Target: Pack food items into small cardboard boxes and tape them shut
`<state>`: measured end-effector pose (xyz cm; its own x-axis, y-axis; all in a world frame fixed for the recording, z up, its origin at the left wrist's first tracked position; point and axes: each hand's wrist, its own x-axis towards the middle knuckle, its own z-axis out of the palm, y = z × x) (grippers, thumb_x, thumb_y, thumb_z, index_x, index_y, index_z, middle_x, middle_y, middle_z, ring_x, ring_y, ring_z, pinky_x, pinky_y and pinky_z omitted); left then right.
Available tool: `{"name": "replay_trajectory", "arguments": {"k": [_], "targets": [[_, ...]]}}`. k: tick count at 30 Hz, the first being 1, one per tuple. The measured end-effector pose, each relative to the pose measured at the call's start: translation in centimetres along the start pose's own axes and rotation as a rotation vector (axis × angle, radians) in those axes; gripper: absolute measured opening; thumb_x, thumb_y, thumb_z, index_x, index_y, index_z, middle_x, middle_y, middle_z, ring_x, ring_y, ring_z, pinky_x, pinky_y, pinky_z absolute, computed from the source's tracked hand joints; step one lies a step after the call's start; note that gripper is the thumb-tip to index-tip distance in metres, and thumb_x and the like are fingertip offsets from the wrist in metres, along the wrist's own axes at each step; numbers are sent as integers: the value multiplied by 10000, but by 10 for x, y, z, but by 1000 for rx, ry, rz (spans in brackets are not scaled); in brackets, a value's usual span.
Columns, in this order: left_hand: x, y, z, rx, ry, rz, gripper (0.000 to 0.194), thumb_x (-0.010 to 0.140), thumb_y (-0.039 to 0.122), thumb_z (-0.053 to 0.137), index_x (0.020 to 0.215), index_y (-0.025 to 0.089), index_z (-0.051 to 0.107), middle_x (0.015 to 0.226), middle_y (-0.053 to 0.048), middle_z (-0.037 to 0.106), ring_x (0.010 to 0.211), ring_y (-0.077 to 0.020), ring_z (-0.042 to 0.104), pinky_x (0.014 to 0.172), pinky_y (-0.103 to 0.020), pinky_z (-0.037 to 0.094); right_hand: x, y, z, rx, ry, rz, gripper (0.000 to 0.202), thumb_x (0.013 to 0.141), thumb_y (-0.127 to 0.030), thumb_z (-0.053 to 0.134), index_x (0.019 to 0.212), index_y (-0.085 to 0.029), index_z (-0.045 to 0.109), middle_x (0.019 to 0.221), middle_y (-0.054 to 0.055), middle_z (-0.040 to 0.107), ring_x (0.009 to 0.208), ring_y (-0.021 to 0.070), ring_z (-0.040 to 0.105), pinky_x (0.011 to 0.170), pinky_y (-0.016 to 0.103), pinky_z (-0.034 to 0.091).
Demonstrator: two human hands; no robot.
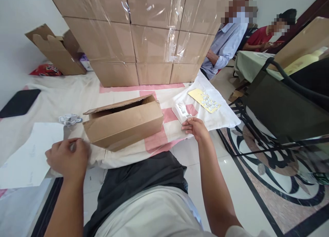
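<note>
Pale shirt cloth (151, 213) and dark trousers (144, 175) were seen closest, just short of the near edge of the cloth-covered table (125, 158). Beside the left part of that edge, the left hand (68, 156) was held with its fingers curled inward; whether anything was gripped cannot be told. Its knuckles were set across the right margin of a white sheet (28, 154), though contact cannot be made out. By the near edge, towards the right, the right hand (195, 127) was held with fingers bent and nearly together at the near end of a white holder (181, 110); whether it was pinched or only touched cannot be told.

Between the two hands, an open brown box (125, 123) was placed lengthwise along the near edge, its slot facing up. It was separated from the white holder by a strip of cloth, and by a wider band from the stacked cartons (154, 51) at the far edge. Near the right corner, a yellow sticker sheet (205, 100) was laid.
</note>
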<state>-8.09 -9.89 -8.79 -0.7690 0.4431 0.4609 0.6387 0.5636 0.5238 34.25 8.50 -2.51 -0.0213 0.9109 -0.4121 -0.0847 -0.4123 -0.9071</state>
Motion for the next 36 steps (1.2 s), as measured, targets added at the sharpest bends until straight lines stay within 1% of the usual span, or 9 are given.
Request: {"name": "replay_trajectory", "arguments": {"k": [6, 14, 19, 22, 26, 28, 31, 33, 36], "targets": [[-2, 0, -1, -1, -16, 3, 220, 831, 326, 589, 928, 209, 747, 923, -67, 634, 969, -293, 543, 835, -394, 379, 1, -1, -1, -8, -28, -4, 144, 870, -106, 651, 786, -181, 561, 722, 54, 736, 626, 188, 757, 435, 221, 570], [-3, 3, -8, 42, -86, -6, 304, 902, 371, 558, 1017, 171, 757, 1012, -94, 651, 1018, -295, 543, 821, -391, 353, 3, -1, 3, -13, -8, -5, 129, 814, -105, 647, 794, -185, 548, 635, 35, 700, 491, 179, 696, 370, 220, 506], [-4, 4, -9, 50, -116, -22, 293, 908, 358, 564, 1020, 164, 754, 1055, -106, 668, 1080, -310, 552, 870, -416, 363, 10, 8, 0, -24, -2, -35, 197, 779, -107, 661, 754, -212, 496, 597, 20, 691, 339, 127, 538, 333, 242, 461], [-5, 5, -9, 8, -122, -22, 296, 910, 364, 570, 1017, 161, 757, 1060, -107, 670, 1106, -321, 561, 910, -442, 387, 7, 14, -4, -17, -5, -90, 273, 769, -164, 708, 737, -233, 445, 606, -3, 682, 332, 112, 504, 315, 228, 398], [-4, 7, -14, -105, -94, -25, 240, 865, 330, 601, 956, 158, 740, 1015, -99, 663, 1102, -327, 577, 955, -473, 419, -8, 18, -3, 17, -51, -187, 366, 769, -324, 786, 738, -239, 431, 648, -24, 671, 382, 94, 511, 371, 222, 408], [-3, 10, -18, -203, -67, -21, 227, 860, 310, 586, 963, 152, 712, 1006, -93, 666, 1049, -292, 613, 908, -428, 471, -20, 18, 6, 31, -92, -239, 389, 775, -394, 802, 746, -236, 448, 667, -30, 668, 404, 90, 520, 405, 223, 414], [-7, 23, -30, -356, 8, -10, 249, 908, 320, 520, 1019, 148, 661, 961, -72, 666, 925, -227, 660, 831, -363, 530, -44, 14, 32, 35, -198, -301, 402, 775, -469, 828, 774, -237, 499, 685, -26, 680, 414, 93, 525, 434, 231, 406], [-14, 41, -42, -426, 60, 13, 253, 932, 361, 508, 1029, 171, 645, 910, -42, 656, 851, -202, 662, 829, -358, 547, -64, 8, 53, 18, -316, -362, 402, 801, -514, 817, 791, -240, 522, 677, -20, 685, 411, 102, 528, 438, 240, 398], [-27, 80, -67, -585, 91, 115, 222, 942, 421, 573, 997, 226, 662, 893, -19, 658, 793, -192, 648, 761, -352, 540, -94, -1, 85, -14, -513, -444, 374, 896, -550, 733, 815, -245, 531, 678, -14, 693, 419, 107, 534, 447, 244, 407]]}}
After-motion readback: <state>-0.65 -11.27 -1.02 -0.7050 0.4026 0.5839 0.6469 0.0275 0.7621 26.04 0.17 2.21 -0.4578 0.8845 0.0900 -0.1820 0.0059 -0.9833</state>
